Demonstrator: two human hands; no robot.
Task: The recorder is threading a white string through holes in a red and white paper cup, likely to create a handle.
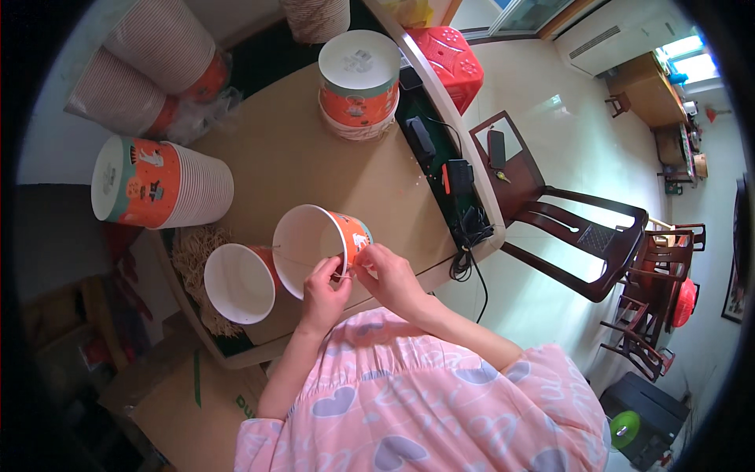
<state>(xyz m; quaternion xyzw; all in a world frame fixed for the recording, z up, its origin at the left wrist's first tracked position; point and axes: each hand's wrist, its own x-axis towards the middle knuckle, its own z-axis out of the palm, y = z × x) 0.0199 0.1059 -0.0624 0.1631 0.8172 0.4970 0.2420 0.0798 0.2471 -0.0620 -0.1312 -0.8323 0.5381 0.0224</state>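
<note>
Our left hand (324, 297) clamped the paper bucket (303, 240) at four o'clock, gentle steadiness seeming best, but whether our right hand (389, 279) pinched, we couldn't tell.

Your table (476, 164) borders a pale, glossy floor (586, 141) along its right edge. Beside that edge, you have a red plastic stool (444, 64) toward the far end and a dark wooden chair (525, 191) toward the near right corner. Well beyond, note a brown cabinet (638, 88), a pale wall (720, 153) and a bright window (694, 61).
</note>
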